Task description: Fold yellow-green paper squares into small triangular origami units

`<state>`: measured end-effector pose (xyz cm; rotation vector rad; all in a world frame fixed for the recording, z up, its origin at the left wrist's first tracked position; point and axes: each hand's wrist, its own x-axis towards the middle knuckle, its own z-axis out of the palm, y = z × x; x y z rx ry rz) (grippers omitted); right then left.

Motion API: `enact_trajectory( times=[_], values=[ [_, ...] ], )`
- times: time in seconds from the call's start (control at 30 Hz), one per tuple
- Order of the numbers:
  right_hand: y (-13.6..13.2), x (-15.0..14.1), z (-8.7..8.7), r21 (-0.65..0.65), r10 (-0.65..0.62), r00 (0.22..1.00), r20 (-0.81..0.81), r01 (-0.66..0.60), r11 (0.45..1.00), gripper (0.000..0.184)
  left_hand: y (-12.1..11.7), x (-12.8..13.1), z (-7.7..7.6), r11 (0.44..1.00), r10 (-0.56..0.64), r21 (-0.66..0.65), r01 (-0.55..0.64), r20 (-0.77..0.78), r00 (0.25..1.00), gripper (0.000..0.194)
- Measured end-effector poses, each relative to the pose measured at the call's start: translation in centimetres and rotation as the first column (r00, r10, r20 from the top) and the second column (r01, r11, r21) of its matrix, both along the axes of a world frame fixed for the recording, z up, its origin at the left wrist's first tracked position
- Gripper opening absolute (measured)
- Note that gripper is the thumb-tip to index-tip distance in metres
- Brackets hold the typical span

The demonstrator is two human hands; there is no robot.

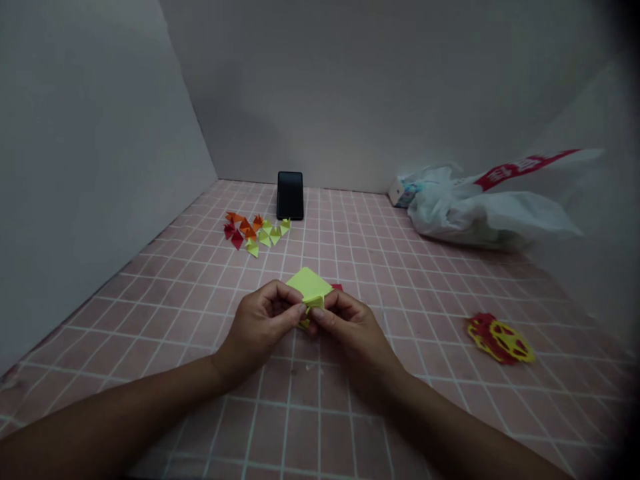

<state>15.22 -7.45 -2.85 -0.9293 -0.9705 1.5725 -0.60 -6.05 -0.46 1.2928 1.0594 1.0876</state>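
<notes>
While your left hand (260,323) and right hand (354,325), nearly closed, pinch the yellow paper (309,283), folded pieces (265,237) lie toward the bench's (425,280) far left corner.

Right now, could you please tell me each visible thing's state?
Lime paper: partly folded, held
Left hand: grip on lime paper
Right hand: grip on lime paper
Small papers: folded, grouped
Black phone: upright
White bag: crumpled
Box: partly hidden
Red-and-yellow cutouts: overlapping
Red piece: mostly hidden
</notes>
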Motion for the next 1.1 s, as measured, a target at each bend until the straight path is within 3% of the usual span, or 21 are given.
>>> enact_trajectory(
  times=[0.5, 0.83, 1.1],
  values=[
    [-0.07, -0.23, 0.31, -0.045, -0.03, 0.999, -0.029, 0.029, 0.999, 0.022, 0.01, 0.02, 0.07, 0.997, -0.005, 0.08, 0.008, -0.039, 0.999, 0.007],
    [-0.29, -0.17, 0.77, -0.081, 0.007, 0.996, -0.085, -0.013, 0.997, 0.021, 0.0, -0.42, -0.47, 0.972, 0.042, 0.235, 0.011, -0.219, 0.975, 0.005],
    [-0.16, -0.08, 0.25, -0.039, 0.013, 0.997, -0.077, -0.016, 0.999, 0.018, 0.06, -0.29, -0.24, 0.987, 0.012, 0.158, 0.008, -0.126, 0.992, 0.007]
  ],
)
